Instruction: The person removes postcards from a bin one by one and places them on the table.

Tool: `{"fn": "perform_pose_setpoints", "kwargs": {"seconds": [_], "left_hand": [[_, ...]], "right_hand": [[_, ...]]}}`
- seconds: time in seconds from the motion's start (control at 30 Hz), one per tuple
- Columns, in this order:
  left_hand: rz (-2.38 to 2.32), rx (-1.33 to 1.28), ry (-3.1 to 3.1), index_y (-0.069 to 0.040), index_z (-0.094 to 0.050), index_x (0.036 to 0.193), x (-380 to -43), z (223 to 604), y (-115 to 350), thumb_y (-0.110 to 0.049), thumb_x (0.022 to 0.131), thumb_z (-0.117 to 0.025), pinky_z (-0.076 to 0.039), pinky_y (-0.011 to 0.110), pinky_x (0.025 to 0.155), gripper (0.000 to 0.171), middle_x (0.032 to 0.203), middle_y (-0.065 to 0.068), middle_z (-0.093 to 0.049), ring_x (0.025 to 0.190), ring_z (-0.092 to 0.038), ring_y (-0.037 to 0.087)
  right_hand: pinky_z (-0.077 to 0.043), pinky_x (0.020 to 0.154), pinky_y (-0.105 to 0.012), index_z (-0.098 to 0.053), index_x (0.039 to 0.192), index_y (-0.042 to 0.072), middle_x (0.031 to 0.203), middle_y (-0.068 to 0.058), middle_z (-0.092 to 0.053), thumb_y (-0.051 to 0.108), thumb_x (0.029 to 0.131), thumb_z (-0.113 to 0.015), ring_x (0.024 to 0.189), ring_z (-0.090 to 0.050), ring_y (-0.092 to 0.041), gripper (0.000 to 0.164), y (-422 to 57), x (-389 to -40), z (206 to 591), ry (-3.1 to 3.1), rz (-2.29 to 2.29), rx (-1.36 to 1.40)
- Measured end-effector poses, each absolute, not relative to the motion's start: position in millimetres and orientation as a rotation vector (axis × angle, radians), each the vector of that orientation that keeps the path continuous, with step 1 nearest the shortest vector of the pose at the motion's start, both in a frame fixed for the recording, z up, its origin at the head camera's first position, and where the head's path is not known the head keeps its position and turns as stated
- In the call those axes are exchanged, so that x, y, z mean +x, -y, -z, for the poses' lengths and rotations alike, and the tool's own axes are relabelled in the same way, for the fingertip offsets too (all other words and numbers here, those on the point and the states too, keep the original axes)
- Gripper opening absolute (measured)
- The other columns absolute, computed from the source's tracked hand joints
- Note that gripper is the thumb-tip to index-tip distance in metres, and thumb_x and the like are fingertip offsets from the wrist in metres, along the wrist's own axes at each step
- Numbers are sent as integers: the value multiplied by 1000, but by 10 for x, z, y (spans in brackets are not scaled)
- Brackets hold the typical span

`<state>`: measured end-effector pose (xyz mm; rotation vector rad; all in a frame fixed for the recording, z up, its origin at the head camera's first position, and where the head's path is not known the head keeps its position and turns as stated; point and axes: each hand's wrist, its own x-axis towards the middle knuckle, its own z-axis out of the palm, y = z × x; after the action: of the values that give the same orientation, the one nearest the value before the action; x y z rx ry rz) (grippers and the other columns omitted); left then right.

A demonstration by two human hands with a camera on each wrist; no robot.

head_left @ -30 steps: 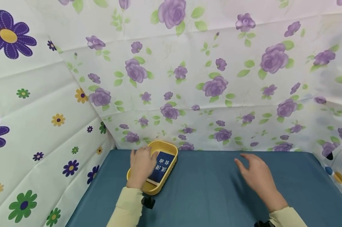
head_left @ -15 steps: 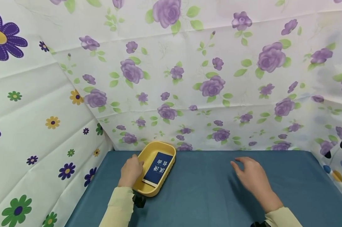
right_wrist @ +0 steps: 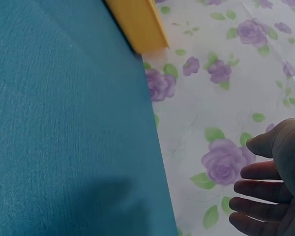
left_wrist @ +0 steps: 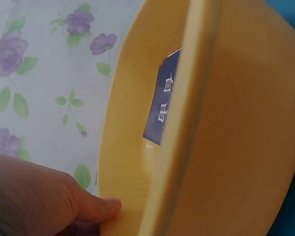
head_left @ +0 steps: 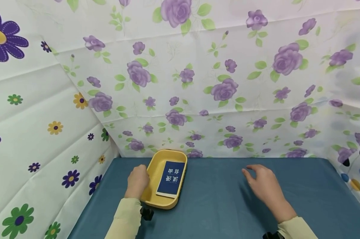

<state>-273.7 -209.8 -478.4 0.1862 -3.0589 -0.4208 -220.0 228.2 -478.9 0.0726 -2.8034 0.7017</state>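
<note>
In the head view my left hand (head_left: 137, 181) is at the left rim of a yellow oblong tray (head_left: 152, 191), its fingers curled there. The left wrist view shows a digit (left_wrist: 101, 207) against the tray's rim, the other fingers mostly hidden. Flat inside the tray lies a dark blue booklet (head_left: 171, 177) with white characters, its lower edge pale. My right hand (head_left: 264, 186) hovers over the right half of the table, thumb apart from the loosely bent fingers, holding nothing. The right wrist view also shows this hand (right_wrist: 273, 182), with a corner of the tray farther off.
A blue-green cloth (head_left: 215, 199) covers the table. Behind it rises a white sheet with purple roses (head_left: 224, 89); another sheet with daisies (head_left: 63, 132) hangs at the left. The tray's far end stands close to the back sheet.
My left hand has moved from over the tray to its left rim. The tray has since turned slightly clockwise with the booklet inside. My right hand stays nearly still.
</note>
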Motion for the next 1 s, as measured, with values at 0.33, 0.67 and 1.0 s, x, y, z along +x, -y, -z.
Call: {"fn": "perform_pose_setpoints", "kwargs": {"seconds": [0.33,0.67,1.0], "left_hand": [[561,148,3069,1,-57,90,-2654,4730,1885,1,85,-53,-43,30,48,7,72,9,-53,57,-53,17],[637,168,3090,0,-58,91,-2623,4773,1756,1,87,-51,-42,27,45,8,68,7,-52,54,-53,14],[630,150,3087,1,-58,92,-2624,4769,1748,0,87,-53,-42,27,45,7,69,8,-53,55,-53,14]], "right_hand": [[-47,73,-47,-62,115,5,111,-16,-60,46,92,-53,99,-56,-33,48,-2238,-2228,4745,2789,-702,92],[-46,74,-48,-63,114,5,112,-17,-59,44,91,-56,100,-56,-34,45,-2160,-2258,4724,2801,-702,89],[-48,74,-45,-62,114,4,110,-15,-60,35,89,-61,97,-59,-29,40,-1798,-2365,4603,2836,-659,203]]}}
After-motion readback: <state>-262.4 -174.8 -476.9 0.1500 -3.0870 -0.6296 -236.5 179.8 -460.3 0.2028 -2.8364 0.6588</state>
